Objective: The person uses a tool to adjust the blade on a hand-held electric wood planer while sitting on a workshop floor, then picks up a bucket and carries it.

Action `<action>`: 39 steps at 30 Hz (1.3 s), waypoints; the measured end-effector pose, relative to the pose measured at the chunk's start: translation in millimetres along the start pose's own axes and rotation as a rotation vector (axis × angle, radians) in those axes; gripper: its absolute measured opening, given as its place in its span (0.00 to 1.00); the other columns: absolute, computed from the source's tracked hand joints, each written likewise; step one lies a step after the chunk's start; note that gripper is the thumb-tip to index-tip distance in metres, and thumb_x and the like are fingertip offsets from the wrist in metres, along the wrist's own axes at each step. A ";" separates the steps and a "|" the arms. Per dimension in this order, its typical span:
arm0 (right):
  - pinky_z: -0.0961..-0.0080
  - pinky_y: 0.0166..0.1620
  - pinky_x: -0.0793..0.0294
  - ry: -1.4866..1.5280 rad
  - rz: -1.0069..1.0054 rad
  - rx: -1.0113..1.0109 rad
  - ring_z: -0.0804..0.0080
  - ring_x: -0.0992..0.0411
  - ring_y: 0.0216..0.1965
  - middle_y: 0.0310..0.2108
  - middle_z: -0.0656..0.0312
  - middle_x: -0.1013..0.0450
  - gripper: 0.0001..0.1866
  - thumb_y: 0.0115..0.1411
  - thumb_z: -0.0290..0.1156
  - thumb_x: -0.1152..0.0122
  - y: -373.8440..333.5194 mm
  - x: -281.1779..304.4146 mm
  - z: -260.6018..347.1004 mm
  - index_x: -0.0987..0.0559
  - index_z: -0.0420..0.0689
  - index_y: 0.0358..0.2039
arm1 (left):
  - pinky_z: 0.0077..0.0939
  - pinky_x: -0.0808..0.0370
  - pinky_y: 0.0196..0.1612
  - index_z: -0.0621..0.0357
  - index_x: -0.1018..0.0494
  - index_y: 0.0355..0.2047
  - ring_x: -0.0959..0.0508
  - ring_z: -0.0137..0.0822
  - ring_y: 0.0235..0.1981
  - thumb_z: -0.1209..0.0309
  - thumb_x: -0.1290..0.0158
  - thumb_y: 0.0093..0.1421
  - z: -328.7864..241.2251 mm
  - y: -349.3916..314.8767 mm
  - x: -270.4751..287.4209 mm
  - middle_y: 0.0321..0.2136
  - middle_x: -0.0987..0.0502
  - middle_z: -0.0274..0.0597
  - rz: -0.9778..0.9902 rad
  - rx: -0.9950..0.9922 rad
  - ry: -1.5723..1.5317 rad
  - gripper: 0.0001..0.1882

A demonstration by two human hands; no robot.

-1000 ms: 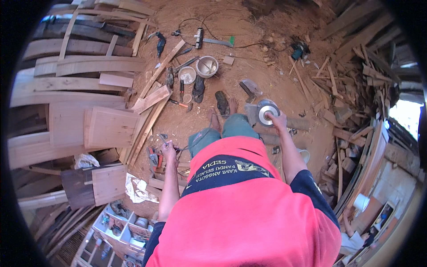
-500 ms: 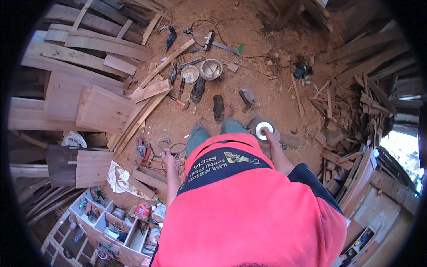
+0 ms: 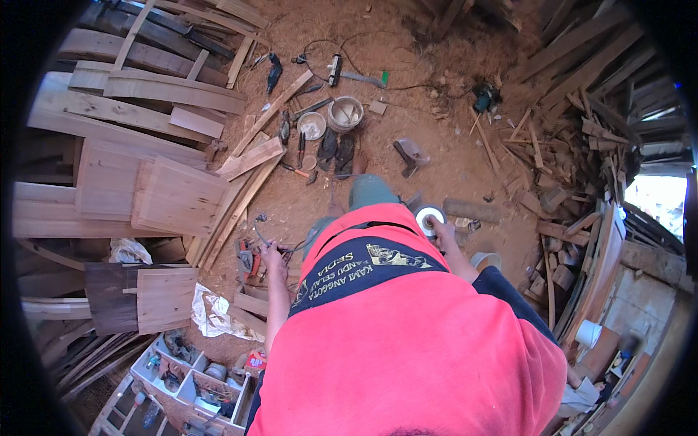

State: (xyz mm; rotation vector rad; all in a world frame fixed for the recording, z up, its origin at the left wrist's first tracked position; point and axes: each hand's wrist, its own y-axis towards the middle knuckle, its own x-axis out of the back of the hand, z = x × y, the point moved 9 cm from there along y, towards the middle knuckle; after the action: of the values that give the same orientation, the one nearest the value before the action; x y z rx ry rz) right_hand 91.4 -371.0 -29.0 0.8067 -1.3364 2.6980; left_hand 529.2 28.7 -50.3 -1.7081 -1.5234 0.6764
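My right hand (image 3: pixel 445 234) is closed on a round white-rimmed disc (image 3: pixel 420 219) with a darker centre, held low beside my right leg; its exact kind is unclear. My left hand (image 3: pixel 272 260) is closed around a thin dark cord (image 3: pixel 259 231), which loops out past the fingers and back toward my legs. Beside that hand, a red-and-black tool (image 3: pixel 251 260) lies on the ground. Ahead of my feet are dark sandals (image 3: pixel 327 149), a white bucket (image 3: pixel 345 114) and a smaller white tub (image 3: pixel 312 126). A hammer (image 3: pixel 302 174) with an orange handle lies nearby.
Stacked boards (image 3: pixel 178 196) fill the left side, and scrap wood (image 3: pixel 556 196) is heaped on the right. A drill (image 3: pixel 274 73) and corded tool (image 3: pixel 486 98) lie on the sawdust-covered ground. A compartmented tool box (image 3: pixel 185 378) stands at lower left; a white container (image 3: pixel 588 333) is at lower right.
My view has shifted and my legs have stepped, one foot now beside the sandals. Both hands keep their hold. A pale round container has come into view by my right forearm.
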 end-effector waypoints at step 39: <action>0.59 0.47 0.25 -0.676 0.309 0.526 0.48 0.25 0.45 0.41 0.45 0.23 0.39 0.37 0.48 0.27 197.9 -115.7 116.0 0.24 0.40 0.49 | 0.24 0.34 0.18 0.58 0.34 0.35 0.38 0.25 0.13 0.56 0.63 0.71 85.5 -50.4 3.9 0.14 0.41 0.30 -0.162 0.073 0.563 0.19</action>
State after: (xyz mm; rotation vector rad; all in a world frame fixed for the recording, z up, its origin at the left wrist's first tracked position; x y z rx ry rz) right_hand 194.2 -559.7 -169.8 1.8253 -0.8352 3.2276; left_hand 432.4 49.0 -59.9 -1.5284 -1.1989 0.1392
